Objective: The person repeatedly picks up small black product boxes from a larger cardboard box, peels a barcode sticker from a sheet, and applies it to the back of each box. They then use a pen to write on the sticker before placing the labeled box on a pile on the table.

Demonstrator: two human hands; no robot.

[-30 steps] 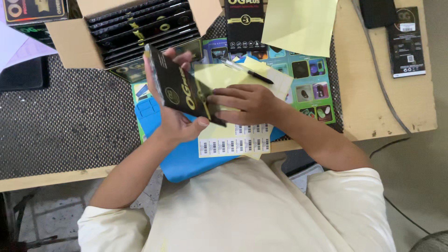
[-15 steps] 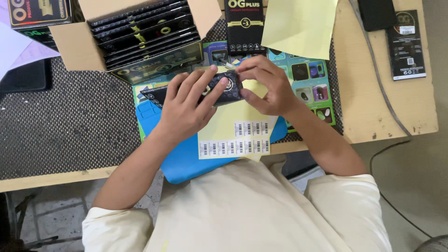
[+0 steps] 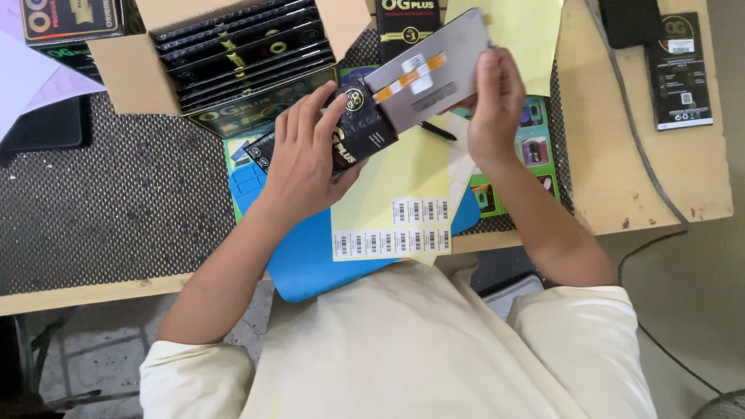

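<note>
Wooden bench (image 3: 621, 186) seen from above, with a dark woven mat (image 3: 116, 202) over its left part and a blue pad (image 3: 310, 264) at the near edge. Left hand (image 3: 306, 159) reaches forward from the lower left, palm down, fingers spread and wrapped over a black sleeve (image 3: 353, 136) with gold print, gripping it from above. Right hand (image 3: 489, 97) is raised, forearm running up from the lower right, thumb and fingers pinching the far right edge of a grey flat panel (image 3: 427, 74). The panel sticks halfway out of the sleeve's open end; its long axis runs from lower left to upper right, tilted, with the free end pointing to the upper right. The panel is matte grey with an orange-and-white strip across its face and a small dark label below the strip. Both are held in the air above the bench centre, over a yellow sheet (image 3: 403, 178) carrying rows of barcode stickers (image 3: 392, 237). An open cardboard box (image 3: 124, 66) of stacked black packs sits at the upper left. A black pen (image 3: 438, 132) lies just under the panel. A cable (image 3: 636, 140) runs across the right side.
</note>
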